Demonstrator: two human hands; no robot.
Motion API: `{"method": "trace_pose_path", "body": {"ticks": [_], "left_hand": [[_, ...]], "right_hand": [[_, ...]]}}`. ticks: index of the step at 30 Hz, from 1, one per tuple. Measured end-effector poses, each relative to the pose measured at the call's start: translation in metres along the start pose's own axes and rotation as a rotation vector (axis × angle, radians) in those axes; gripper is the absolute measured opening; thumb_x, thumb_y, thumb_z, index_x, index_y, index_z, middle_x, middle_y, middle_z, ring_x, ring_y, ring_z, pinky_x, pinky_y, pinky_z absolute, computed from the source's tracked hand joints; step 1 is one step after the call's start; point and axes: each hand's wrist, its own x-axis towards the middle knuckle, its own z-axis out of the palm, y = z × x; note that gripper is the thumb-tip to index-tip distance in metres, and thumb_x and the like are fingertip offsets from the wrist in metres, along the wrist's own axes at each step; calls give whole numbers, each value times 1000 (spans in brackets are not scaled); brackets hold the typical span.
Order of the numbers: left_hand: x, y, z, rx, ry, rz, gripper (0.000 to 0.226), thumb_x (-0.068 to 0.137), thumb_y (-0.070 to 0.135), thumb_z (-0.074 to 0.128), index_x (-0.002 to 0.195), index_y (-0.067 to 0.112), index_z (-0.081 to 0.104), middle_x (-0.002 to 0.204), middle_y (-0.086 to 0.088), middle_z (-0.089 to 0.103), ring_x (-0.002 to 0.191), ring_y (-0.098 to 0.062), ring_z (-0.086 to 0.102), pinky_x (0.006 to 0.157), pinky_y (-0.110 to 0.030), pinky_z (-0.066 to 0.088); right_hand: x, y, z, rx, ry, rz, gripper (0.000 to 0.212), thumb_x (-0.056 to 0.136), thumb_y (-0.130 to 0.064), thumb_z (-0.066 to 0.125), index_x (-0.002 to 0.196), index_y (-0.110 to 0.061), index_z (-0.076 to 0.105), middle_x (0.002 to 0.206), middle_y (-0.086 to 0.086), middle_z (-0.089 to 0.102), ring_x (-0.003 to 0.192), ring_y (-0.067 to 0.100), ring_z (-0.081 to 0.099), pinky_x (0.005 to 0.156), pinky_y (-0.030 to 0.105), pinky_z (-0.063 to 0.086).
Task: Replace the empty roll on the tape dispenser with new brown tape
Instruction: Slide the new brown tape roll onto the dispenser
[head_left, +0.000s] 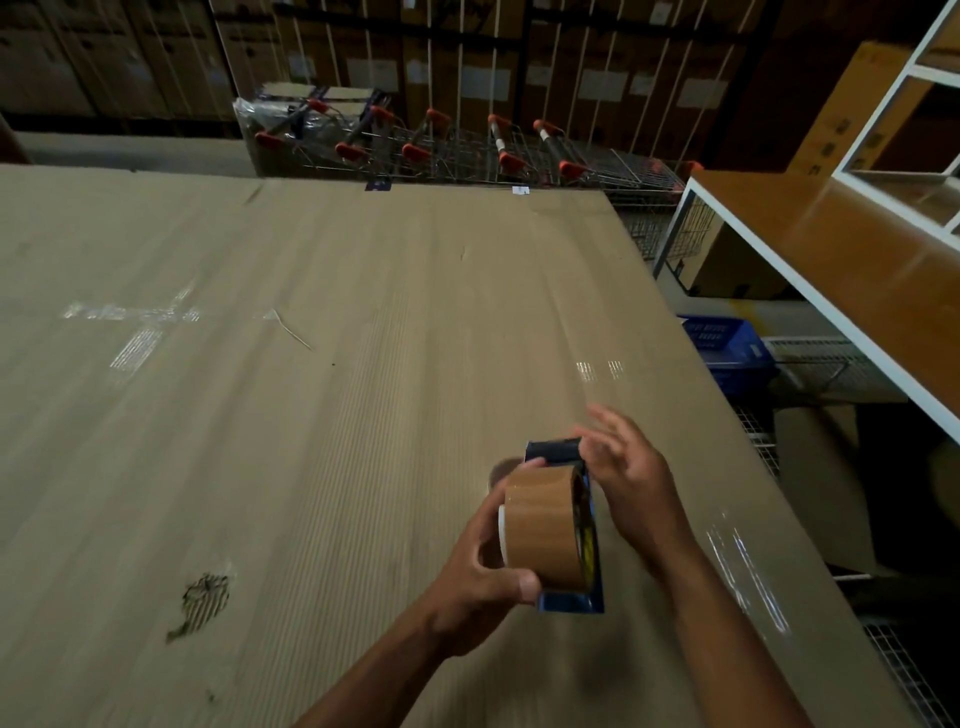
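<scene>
Brown tape roll (540, 525) sits on the blue dispenser (571, 597), lower right of frame; left hand (483, 577) clamps both, right hand (631, 478) spread apart beside them.

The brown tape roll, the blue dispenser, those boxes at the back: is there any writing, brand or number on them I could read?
No text can be read anywhere.
Brown tape roll: plain, no print visible.
Blue tape dispenser: a yellow mark on its side, too blurred to read.
White paper labels on the stacked cardboard boxes: too small and dim.
Small tags at the cardboard-covered table's far edge: too small.
</scene>
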Motion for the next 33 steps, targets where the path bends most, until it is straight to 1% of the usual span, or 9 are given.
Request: {"method": "trace_pose_path", "body": {"ticks": [2, 6, 9, 13, 20, 23, 28, 31, 33], "left_hand": [[-3, -4, -3, 32, 52, -4, 103, 56, 36, 97, 143, 37, 43, 146, -13, 45, 127, -30, 58, 92, -42, 58], [-8, -11, -7, 130, 172, 12, 100, 56, 22, 92, 144, 30, 44, 147, -18, 45, 131, -41, 52, 97, -52, 56], [-10, -10, -10, 183, 210, 14, 100, 54, 27, 93, 142, 33, 47, 147, -19, 43, 131, -44, 51, 94, -53, 58], [-12, -1, -8, 253, 226, -2, 106, 46, 52, 97, 139, 38, 48, 147, -16, 41, 130, -42, 52, 91, -52, 60], [-14, 8, -2, 346, 206, -15, 104, 46, 64, 92, 136, 33, 48, 144, -12, 45, 129, -38, 53, 88, -48, 62], [-15, 8, -1, 407, 176, -14, 116, 45, 70, 89, 143, 32, 40, 148, -11, 44, 134, -38, 50, 98, -59, 56], [-17, 10, -2, 494, 107, 2, 132, 38, 73, 88, 151, 49, 24, 156, 4, 37, 140, -26, 49, 104, -59, 52], [-18, 13, -1, 538, 55, 0, 128, 41, 73, 88, 151, 47, 27, 151, 19, 42, 141, -22, 48, 106, -59, 50], [-19, 14, 1, 547, 45, -7, 127, 43, 71, 89, 151, 43, 28, 152, 18, 41, 141, -23, 48, 106, -60, 49]], "right_hand": [[-6, -14, -14, -124, -2, -101, 38, 93, -46, 48, 130, -37, 50, 128, -13, 59, 112, 5, 58, 92, 28, 48], [-32, -53, -32, -228, -291, -201, 47, 76, -69, 52, 112, -40, 63, 116, -20, 64, 106, -4, 60, 84, 12, 50], [-42, -63, -29, -426, -339, -221, 35, 75, -50, 68, 107, -37, 65, 110, -26, 62, 102, -8, 58, 83, 9, 48], [-45, -64, -22, -383, -218, -193, 19, 75, -26, 76, 93, -30, 70, 96, -21, 67, 92, -11, 60, 78, 3, 46], [-46, -65, -19, -469, -178, -162, 12, 81, -22, 69, 75, -30, 62, 95, -26, 63, 94, -15, 55, 72, 2, 43], [-46, -64, -16, -505, -151, -183, 14, 84, -22, 65, 77, -30, 57, 97, -18, 65, 91, -8, 57, 75, 10, 43], [-47, -66, -15, -565, -205, -99, 16, 88, -22, 59, 76, -30, 53, 91, -8, 69, 86, 4, 64, 75, 34, 56], [-42, -71, -19, -596, -239, -74, 12, 89, -23, 57, 79, -29, 55, 81, -7, 66, 75, 5, 62, 71, 36, 55], [-38, -74, -21, -620, -259, -47, 11, 89, -23, 57, 79, -28, 57, 76, -8, 63, 71, 6, 59, 70, 36, 52]]}}
